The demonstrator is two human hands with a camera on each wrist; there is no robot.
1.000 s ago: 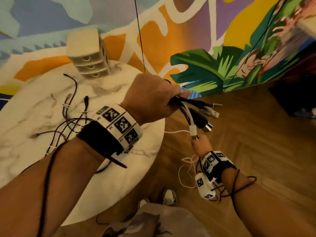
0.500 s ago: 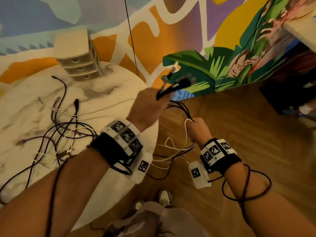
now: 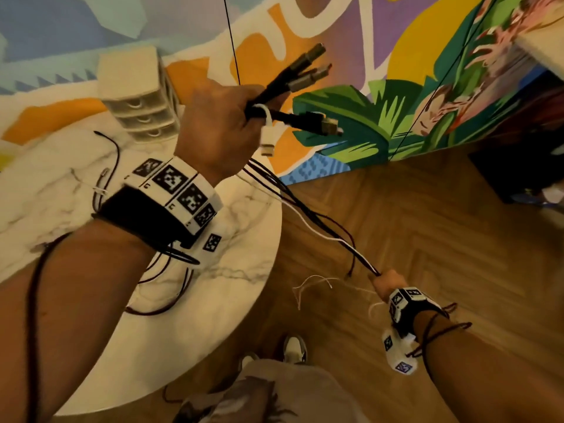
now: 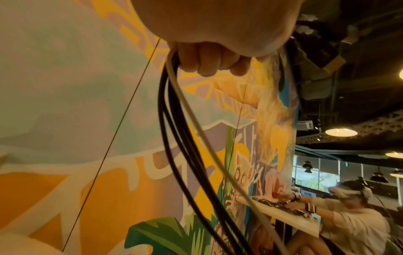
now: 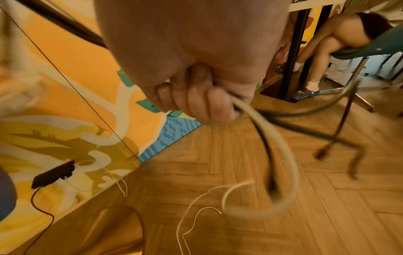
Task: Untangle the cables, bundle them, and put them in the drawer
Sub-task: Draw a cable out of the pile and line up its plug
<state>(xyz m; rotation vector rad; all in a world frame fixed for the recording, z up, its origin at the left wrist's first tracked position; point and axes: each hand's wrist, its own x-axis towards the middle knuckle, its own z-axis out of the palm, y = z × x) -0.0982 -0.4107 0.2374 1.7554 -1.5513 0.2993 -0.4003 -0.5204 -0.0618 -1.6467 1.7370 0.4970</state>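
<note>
My left hand (image 3: 219, 123) is raised over the table's right edge and grips a bunch of cables (image 3: 308, 215) near their plug ends (image 3: 305, 77), several black and one white. The plugs stick up and to the right of the fist. In the left wrist view the fingers (image 4: 209, 60) curl round the black and white cords (image 4: 174, 120). The cords run taut down to my right hand (image 3: 386, 282), low over the floor, which grips them in a fist. In the right wrist view the fingers (image 5: 196, 100) hold a white cord (image 5: 279, 155) and dark ones; loose tails hang below.
A small white drawer unit (image 3: 137, 96) stands at the back of the round marble table (image 3: 213, 315). More dark cables (image 3: 103, 166) lie on the table. A painted wall (image 3: 396, 71) rises behind. Wooden floor (image 3: 427, 239) lies to the right. My shoes (image 3: 293, 349) show below.
My left hand has lifted the plug ends higher. My right hand has slid down and to the right along the cords, pulling them straight and apart from the left hand.
</note>
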